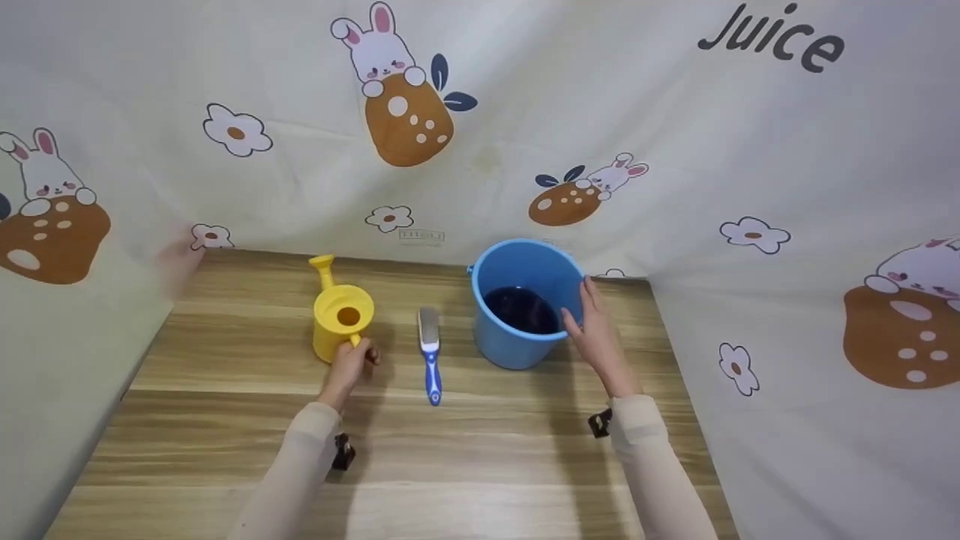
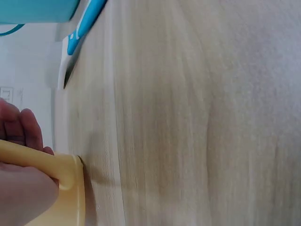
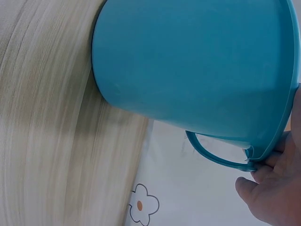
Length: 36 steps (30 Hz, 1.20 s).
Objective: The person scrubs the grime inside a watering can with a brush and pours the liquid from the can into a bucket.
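Observation:
A yellow watering can [image 1: 328, 337] stands upright on the wood-look floor at left, its spout [image 1: 324, 271] pointing away from me. My left hand [image 1: 351, 366] grips its handle, also visible in the left wrist view, where the hand [image 2: 26, 193] wraps the handle. At right stands a blue bucket [image 1: 510, 349] with a dark, slightly shiny mass at the bottom; I cannot tell what it is. My right hand [image 1: 600, 341] holds the bucket's near-right rim, thumb over the edge and fingers outside. The right wrist view shows those fingers by the bucket's handle joint.
Between can and bucket lies a foot file [image 1: 430, 352] with a blue and white handle and a grey face. A pale cloth printed with rabbits and flowers [image 1: 292, 195] hangs behind and along both sides of the wood-grain surface [image 1: 465, 465].

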Tool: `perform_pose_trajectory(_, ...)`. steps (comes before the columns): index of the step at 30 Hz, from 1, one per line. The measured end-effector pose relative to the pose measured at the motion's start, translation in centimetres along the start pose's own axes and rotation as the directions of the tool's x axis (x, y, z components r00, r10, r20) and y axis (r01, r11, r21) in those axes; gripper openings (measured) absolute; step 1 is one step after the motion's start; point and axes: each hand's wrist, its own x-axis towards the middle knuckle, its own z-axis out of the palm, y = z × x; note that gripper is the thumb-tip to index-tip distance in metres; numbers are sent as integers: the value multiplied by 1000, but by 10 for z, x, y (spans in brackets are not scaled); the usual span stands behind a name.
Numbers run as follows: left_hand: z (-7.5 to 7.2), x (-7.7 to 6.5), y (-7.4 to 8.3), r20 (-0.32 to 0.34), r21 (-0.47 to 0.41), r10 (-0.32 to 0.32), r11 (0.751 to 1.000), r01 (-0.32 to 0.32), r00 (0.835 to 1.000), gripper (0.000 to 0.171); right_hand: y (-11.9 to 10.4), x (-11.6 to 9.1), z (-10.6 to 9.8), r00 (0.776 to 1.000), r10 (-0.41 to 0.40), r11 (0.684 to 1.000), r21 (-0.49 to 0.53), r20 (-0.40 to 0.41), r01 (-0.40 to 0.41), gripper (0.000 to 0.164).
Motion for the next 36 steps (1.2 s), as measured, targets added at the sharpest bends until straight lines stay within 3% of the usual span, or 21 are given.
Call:
perform_pose_trajectory(6, -10, -2, 8, 43, -3, -80, 997, 80, 996, 30, 0, 1, 1, 1000, 0, 1000, 1, -1, 0, 67)
perform_pose_trajectory(17, -33, -1, 3, 156, -7, -72, 997, 74, 985, 30, 0, 1, 4, 1000, 2, 1000, 8, 12, -2, 66)
perform_pose_trajectory(20, -44, -1, -1, 234, -42, -45, 998, 56, 971, 31, 1, 1, 6, 1000, -15, 1000, 14, 3, 15, 65)
perform_pose_trajectory(22, -53, -3, -3, 309, -43, -13, 999, 28, 951, 32, 1, 0, 6, 1000, -17, 999, 30, -1, 17, 65)
perform_pose_trajectory(24, -61, -7, -5, 375, 14, 1, 1000, -7, 927, 34, 0, -1, 6, 1000, -16, 1000, 26, 1, 16, 66)
perform_pose_trajectory(28, -70, -12, -3, 435, 154, 0, 985, -74, 901, 40, 0, 0, 5, 1000, -17, 1000, 26, -1, 17, 65)
perform_pose_trajectory(32, -71, -13, 1, 415, 244, -39, 967, -70, 909, 43, 1, 1, 4, 1000, -15, 1000, 27, -4, 15, 65)
perform_pose_trajectory(36, -64, -14, 3, 401, 238, -35, 969, -67, 915, 44, 2, 2, 2, 1000, 0, 1000, 17, 13, 0, 66)
